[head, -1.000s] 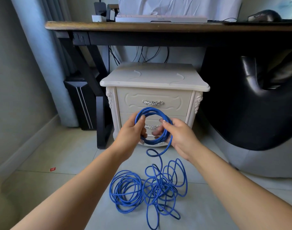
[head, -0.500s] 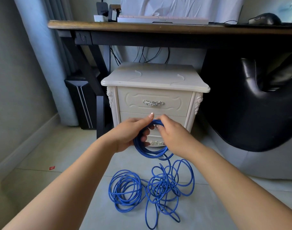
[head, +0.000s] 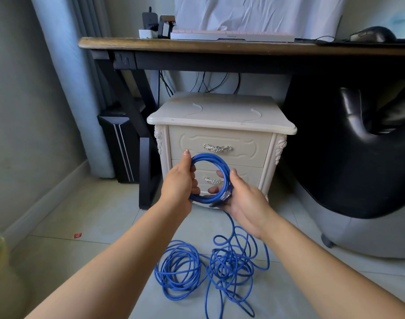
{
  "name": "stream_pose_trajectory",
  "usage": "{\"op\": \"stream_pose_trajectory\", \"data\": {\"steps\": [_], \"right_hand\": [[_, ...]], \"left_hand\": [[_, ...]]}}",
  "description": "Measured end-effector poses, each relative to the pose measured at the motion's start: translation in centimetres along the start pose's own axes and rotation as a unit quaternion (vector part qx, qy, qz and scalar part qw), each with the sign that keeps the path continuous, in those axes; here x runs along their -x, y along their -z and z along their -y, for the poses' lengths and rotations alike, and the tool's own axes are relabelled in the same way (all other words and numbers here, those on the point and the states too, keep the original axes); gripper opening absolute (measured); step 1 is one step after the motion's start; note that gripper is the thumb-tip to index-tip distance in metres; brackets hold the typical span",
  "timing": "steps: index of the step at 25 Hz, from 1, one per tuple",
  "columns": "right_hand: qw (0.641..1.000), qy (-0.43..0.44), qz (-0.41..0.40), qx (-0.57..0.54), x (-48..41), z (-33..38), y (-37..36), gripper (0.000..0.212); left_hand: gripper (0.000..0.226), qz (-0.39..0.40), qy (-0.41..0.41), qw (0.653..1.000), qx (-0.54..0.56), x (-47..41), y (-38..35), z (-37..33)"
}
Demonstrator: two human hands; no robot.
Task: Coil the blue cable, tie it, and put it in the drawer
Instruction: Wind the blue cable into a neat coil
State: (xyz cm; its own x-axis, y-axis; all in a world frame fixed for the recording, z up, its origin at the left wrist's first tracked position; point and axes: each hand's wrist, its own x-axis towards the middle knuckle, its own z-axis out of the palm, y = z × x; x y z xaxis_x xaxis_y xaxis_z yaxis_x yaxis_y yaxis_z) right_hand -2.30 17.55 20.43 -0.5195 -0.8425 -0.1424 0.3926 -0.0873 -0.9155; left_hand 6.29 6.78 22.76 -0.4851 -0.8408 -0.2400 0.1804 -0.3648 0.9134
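Observation:
A small coil of the blue cable (head: 216,162) stands upright between my hands in front of the cream nightstand (head: 220,116). My left hand (head: 178,183) grips the coil's left side, thumb up over the strands. My right hand (head: 245,201) holds the coil's right and lower side, fingers curled round it by a clear plug. From there the cable runs down to a loose tangled pile (head: 210,268) on the floor. Both drawers (head: 220,146) of the nightstand are closed.
A wooden desk (head: 197,44) with a keyboard and a mouse stands above the nightstand. A black chair (head: 358,146) fills the right side. A black computer tower (head: 118,143) and a desk leg stand at left. Pale floor tiles lie around the pile.
The coil has opened back into an upright ring and my hands have moved apart to its two sides. More cable has come up from the floor pile.

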Motion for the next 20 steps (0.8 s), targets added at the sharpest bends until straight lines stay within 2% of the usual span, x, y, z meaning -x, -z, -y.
{"op": "stream_pose_trajectory", "data": {"steps": [2, 4, 6, 7, 9, 12, 14, 17, 18, 19, 20], "right_hand": [[0.999, 0.017, -0.002, 0.045, 0.1, -0.6, -0.3, 0.021], [0.985, 0.043, -0.028, 0.167, 0.1, -0.9, -0.4, 0.021], [0.953, 0.081, -0.113, 0.269, 0.1, -0.4, -0.5, 0.013], [0.935, 0.102, -0.146, 0.308, 0.1, 0.0, -0.4, 0.015], [0.896, 0.137, -0.17, 0.386, 0.2, 0.9, -0.1, 0.018], [0.864, 0.154, -0.107, 0.468, 0.4, 1.9, 0.3, 0.018], [0.828, 0.146, -0.041, 0.54, 1.0, 2.5, 0.1, 0.02], [0.752, 0.155, 0.03, 0.64, 1.4, 2.8, -0.3, 0.033], [0.738, 0.165, 0.038, 0.653, 1.3, 2.7, -0.4, 0.041], [0.745, 0.171, 0.034, 0.644, 1.2, 2.7, -0.4, 0.048], [0.777, 0.176, 0.026, 0.603, 1.2, 2.7, -0.4, 0.054]], "left_hand": [[0.045, -0.026, 0.009, 0.999, 0.036, 0.1, -0.3, 0.5], [0.045, -0.014, 0.019, 0.997, 0.071, 0.6, -0.6, 1.1], [0.043, 0.029, 0.04, 0.993, 0.103, 1.2, -0.8, 1.5], [0.041, 0.057, 0.047, 0.992, 0.103, 1.4, -0.8, 1.5], [0.039, 0.12, 0.044, 0.991, 0.051, 1.3, -0.4, 1.1], [0.034, 0.215, 0.023, 0.972, -0.094, 1.1, 0.7, -0.2], [0.032, 0.256, -0.007, 0.941, -0.22, 0.9, 1.5, -0.8], [0.033, 0.268, -0.064, 0.89, -0.364, 0.8, 2.0, -0.9], [0.033, 0.263, -0.088, 0.88, -0.386, 0.8, 2.0, -0.8], [0.033, 0.26, -0.108, 0.879, -0.386, 0.9, 1.9, -0.7], [0.031, 0.259, -0.12, 0.887, -0.364, 1.0, 1.8, -0.7]]}}
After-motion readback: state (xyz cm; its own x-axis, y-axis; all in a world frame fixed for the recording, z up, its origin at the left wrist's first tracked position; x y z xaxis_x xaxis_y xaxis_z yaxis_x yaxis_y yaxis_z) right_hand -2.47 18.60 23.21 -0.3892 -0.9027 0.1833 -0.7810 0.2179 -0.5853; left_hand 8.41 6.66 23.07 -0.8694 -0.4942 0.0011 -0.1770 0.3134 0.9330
